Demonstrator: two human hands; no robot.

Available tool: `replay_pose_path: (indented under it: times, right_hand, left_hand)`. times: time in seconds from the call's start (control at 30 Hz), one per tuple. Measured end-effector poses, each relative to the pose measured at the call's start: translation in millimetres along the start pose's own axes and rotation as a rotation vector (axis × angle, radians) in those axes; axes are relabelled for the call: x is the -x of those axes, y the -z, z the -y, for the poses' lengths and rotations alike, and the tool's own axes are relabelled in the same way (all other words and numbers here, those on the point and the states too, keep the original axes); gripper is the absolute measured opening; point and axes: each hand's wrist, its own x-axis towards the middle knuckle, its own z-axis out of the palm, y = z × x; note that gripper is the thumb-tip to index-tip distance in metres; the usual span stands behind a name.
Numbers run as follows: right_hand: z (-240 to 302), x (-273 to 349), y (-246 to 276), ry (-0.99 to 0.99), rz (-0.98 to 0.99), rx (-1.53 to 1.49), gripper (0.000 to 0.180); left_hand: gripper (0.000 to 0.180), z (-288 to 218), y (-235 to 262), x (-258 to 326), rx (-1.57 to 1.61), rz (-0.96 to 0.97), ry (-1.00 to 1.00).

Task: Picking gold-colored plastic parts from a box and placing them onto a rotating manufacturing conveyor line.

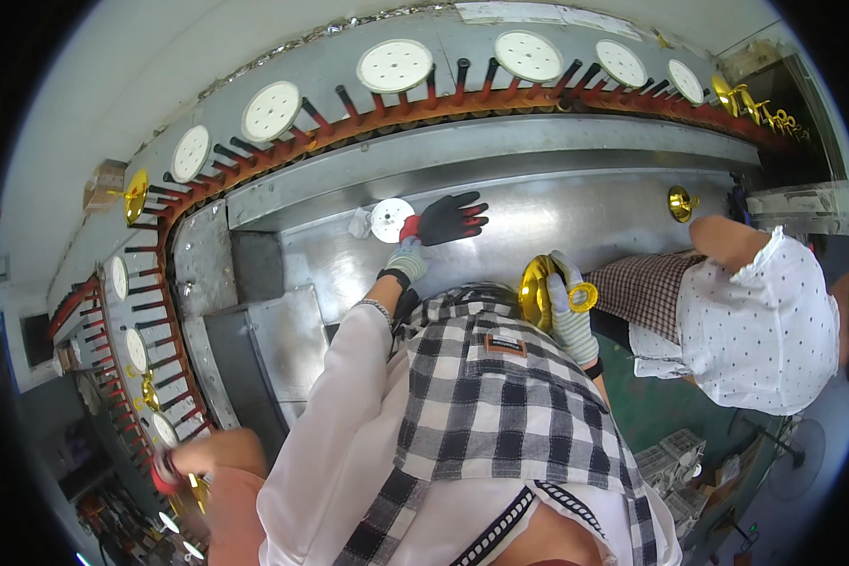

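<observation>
My left hand (pixel 405 263), in a pale knit glove, is closed at the red cuff of a black-and-red work glove (pixel 451 219). That work glove stretches over the metal bench with its fingers toward the right. Close to my apron, my right hand (pixel 570 316), also in a pale knit glove, is wrapped round a shiny gold metal piece (pixel 536 294) with a round dish at one end and a ring at the other. A white perforated disc (pixel 388 222) lies left of the work glove, beside a small crumpled greyish lump (pixel 359 224).
Beyond the metal bench (pixel 557 212) curves a conveyor (pixel 349 123) with red-and-black pegs and white discs. Another gold piece (pixel 681 203) sits at the bench's right end. A person in a white dotted top (pixel 755 325) stands at right; another person's arm (pixel 219 455) is at lower left.
</observation>
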Motion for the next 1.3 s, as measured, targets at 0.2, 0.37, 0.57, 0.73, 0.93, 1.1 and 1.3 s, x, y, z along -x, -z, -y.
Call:
replay_pose_path:
  times: [0.2,0.37,0.57,0.73,0.93,1.1,1.3]
  right_hand:
    - [-4.1,-7.5,7.4,-0.004,0.001,-0.004,0.053]
    - [-5.8,-12.9,19.7,0.004,-0.024,-0.030,0.052]
    - [-4.5,-28.8,47.0,0.147,0.000,0.131,0.050]
    - [9.1,-29.4,73.1,0.132,-0.033,0.132,0.051]
    - [17.9,-29.3,91.4,0.082,-0.035,0.107,0.053]
    - [18.8,-22.1,101.9,0.122,-0.095,0.118,0.053]
    - [5.4,-23.2,135.9,0.171,-0.119,0.251,0.056]
  left_hand:
    - [0.079,22.1,-0.4,11.9,0.006,-0.038,0.111]
    - [0.073,28.4,7.1,24.1,0.028,-0.036,0.213]
    - [0.069,17.8,16.2,37.2,0.151,-0.013,0.273]
    - [0.051,-30.9,28.8,29.5,0.063,0.096,0.204]
    - [0.059,-64.5,26.5,-1.9,0.124,-0.386,-0.254]
    - [0.067,-102.5,46.5,-4.4,0.072,-0.219,-0.149]
    - [0.051,-113.8,33.4,20.8,0.429,-0.195,-0.155]
